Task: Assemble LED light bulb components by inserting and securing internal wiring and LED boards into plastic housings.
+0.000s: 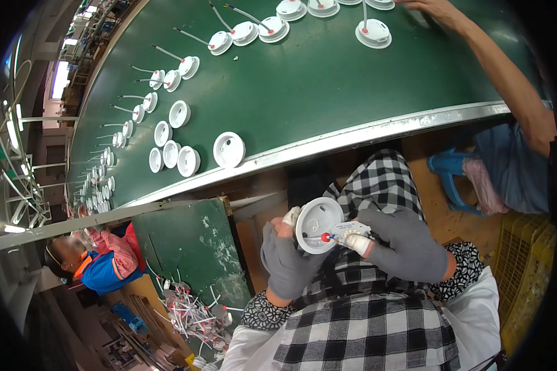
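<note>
My left hand (283, 258), in a grey fingerless glove, grips a round white plastic housing (317, 224) held above my lap. My right hand (402, 242), also gloved with a taped fingertip, pinches a small white connector with a red tip (335, 234) against the inside of that housing. Both hands sit over my black-and-white checked apron, below the edge of a green conveyor belt (303, 93).
Several white round housings (229, 149) lie on the green belt, some with wires. Another person's arm (507, 80) reaches over the belt at top right. A seated person (99, 260) is at lower left beside a worn green table (185, 241) and a pile of wired parts (195, 312). A yellow crate (526, 272) stands at right.
</note>
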### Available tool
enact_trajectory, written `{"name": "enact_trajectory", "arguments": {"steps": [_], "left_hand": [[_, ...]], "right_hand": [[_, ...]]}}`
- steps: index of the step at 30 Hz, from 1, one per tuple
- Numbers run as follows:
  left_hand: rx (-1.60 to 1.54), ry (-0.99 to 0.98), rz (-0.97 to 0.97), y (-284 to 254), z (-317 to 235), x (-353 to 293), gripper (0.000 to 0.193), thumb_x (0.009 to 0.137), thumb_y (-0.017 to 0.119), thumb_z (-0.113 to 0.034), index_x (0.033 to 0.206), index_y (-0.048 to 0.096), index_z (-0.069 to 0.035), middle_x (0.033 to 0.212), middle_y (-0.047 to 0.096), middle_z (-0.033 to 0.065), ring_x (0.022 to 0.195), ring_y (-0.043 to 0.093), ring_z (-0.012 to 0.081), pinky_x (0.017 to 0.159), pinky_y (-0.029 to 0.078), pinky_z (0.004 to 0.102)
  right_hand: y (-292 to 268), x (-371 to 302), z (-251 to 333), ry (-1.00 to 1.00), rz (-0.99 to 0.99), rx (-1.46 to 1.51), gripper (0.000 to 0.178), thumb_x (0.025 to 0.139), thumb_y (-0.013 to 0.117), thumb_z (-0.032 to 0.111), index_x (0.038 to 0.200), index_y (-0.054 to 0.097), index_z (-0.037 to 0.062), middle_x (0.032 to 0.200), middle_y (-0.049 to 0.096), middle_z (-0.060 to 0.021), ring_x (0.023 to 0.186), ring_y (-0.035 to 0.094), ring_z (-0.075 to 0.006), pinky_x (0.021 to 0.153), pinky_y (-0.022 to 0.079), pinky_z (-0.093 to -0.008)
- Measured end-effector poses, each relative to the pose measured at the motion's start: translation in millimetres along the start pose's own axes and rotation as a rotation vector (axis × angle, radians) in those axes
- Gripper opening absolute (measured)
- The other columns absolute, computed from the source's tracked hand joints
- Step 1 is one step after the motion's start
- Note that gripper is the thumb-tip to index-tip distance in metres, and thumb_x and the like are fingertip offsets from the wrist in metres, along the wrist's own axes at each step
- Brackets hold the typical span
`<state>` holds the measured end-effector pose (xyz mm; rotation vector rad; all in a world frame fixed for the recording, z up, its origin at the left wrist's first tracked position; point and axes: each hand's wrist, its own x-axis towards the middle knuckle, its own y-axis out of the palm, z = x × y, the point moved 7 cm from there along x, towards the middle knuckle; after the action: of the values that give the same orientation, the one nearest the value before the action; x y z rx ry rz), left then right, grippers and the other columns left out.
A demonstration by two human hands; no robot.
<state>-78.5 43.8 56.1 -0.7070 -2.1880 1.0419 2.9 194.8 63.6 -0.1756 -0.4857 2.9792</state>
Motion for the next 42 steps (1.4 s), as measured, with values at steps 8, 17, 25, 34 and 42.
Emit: {"name": "enact_trajectory", "arguments": {"steps": [8,17,25,34,42], "left_hand": [[-0.003,0.013,0.007,3,0,-9,0.076,0.060,0.087,-0.023,0.121,0.048,0.001,0.102,0.060,0.0151,0.088,0.061,0.0288,0.072,0.049,0.0373],[-0.160,-0.048,0.025,13,15,-24,0.073,0.066,0.084,-0.018,0.125,0.046,0.003,0.101,0.062,0.0173,0.083,0.063,0.0309,0.069,0.052,0.0382],[-0.605,-0.320,0.108,24,32,-35,0.042,0.099,0.045,-0.029,0.128,0.043,0.002,0.117,0.058,0.0127,0.107,0.057,0.0194,0.093,0.048,0.0331],[-0.545,-0.250,0.279,30,16,-22,0.077,0.068,0.084,-0.018,0.131,0.042,-0.001,0.112,0.063,0.0167,0.097,0.066,0.0291,0.081,0.053,0.0339],[-0.682,-0.272,0.546,20,32,-34,0.033,0.088,0.057,-0.003,0.120,0.052,0.003,0.110,0.062,0.0162,0.096,0.063,0.0221,0.086,0.049,0.0317]], "right_hand": [[21,-3,8,-0.121,-0.012,-0.110,0.033,0.082,0.064,0.022,0.108,0.057,0.0025,0.065,0.061,-0.0124,0.054,0.061,-0.0260,0.051,0.047,-0.0364],[35,-8,17,-0.236,-0.188,-0.314,0.024,0.087,0.059,0.023,0.101,0.054,0.0041,0.055,0.058,-0.0097,0.044,0.059,-0.0211,0.040,0.046,-0.0332],[24,-2,15,-0.304,-0.155,-0.276,0.056,0.078,0.070,0.035,0.116,0.050,0.0001,0.084,0.052,-0.0128,0.070,0.060,-0.0218,0.052,0.050,-0.0324],[33,3,-8,-0.176,-0.140,-0.332,0.085,0.063,0.079,0.045,0.125,0.044,-0.0004,0.104,0.042,-0.0120,0.092,0.055,-0.0259,0.071,0.051,-0.0348],[33,-5,-2,-0.230,-0.195,-0.468,0.087,0.063,0.077,0.048,0.123,0.044,-0.0054,0.099,0.043,-0.0115,0.084,0.056,-0.0200,0.061,0.051,-0.0274]]}}
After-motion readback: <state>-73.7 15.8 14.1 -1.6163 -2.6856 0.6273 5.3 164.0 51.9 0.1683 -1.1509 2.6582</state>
